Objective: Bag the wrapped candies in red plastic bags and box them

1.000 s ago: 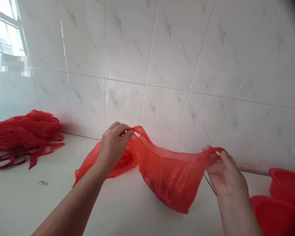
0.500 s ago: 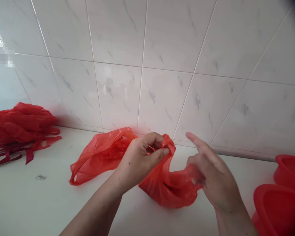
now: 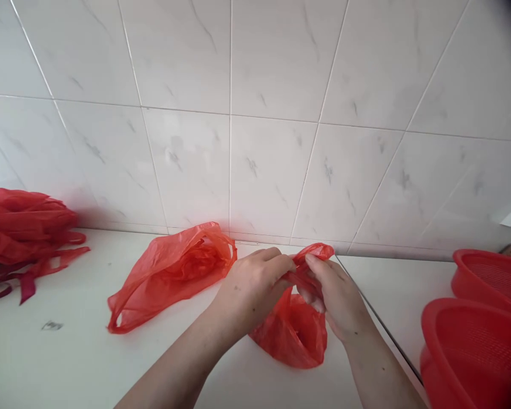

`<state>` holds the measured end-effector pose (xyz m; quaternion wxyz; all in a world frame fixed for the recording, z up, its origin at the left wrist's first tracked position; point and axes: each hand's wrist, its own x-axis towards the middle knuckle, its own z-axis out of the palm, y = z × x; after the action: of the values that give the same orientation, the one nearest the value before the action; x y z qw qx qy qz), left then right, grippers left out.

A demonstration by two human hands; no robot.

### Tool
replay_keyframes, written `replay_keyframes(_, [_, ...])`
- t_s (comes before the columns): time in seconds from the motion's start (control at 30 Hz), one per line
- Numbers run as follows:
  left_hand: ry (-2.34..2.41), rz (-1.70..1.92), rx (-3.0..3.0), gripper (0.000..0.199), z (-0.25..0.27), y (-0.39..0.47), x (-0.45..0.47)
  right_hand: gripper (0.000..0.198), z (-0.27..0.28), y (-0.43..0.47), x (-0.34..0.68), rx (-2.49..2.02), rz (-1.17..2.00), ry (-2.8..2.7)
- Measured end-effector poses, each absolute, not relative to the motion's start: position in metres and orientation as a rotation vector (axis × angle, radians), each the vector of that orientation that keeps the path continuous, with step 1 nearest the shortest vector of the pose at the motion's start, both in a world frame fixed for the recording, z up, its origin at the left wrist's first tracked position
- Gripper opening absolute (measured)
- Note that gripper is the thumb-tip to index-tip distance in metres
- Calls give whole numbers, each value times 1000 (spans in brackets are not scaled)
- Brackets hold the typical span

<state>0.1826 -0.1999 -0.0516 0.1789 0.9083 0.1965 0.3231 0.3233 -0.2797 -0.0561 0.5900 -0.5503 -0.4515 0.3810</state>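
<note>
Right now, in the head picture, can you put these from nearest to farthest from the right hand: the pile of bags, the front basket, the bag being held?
From the right hand:
1. The held bag: touching it, in its grasp.
2. The front basket: off to the right.
3. The pile of bags: way over at the left edge.
</note>
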Motion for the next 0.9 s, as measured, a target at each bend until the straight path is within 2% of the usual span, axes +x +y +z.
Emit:
replay_keyframes(0.07, [570,1006,2402,23,-56,-195,185,42,-54,-284,332,-1265,926,-1162])
replay_keyframes(0.13, [568,1073,2168,15,-61,-190,186,50,-54,-288,342,-1203,987,-1288])
replay_keyframes(0.2, [506,1008,1889,6,-65,-187,186,61,-56,-290,351,-1132,1045,-1389])
replay_keyframes(0.27, [399,831,1615,7,-69,-187,186,67,-59,-291,356,-1110,1059,-1419])
replay_keyframes(0.3, [364,758,1500,8,-71,-188,186,63,-60,-291,356,-1128,1046,-1409])
replay_keyframes(0.4, [399,716,1350,8,-72,-193,187,37,-61,-289,352,-1256,1000,-1378])
replay_keyframes(0.53, [458,771,1397,10,-69,-198,187,48,-63,-281,344,-1499,791,-1315])
replay_keyframes(0.67, [479,802,1599,8,-70,-200,188,19,-67,-274,339,-1724,555,-1236])
replay_keyframes(0.7, [516,821,1670,8,-71,-200,188,18,-67,-273,338,-1736,551,-1229])
replay_keyframes(0.8, [638,880,1909,11,-74,-199,189,23,-65,-274,339,-1590,677,-1191])
replay_keyframes(0.9, [639,984,2139,13,-74,-198,186,26,-66,-273,347,-1249,953,-1095])
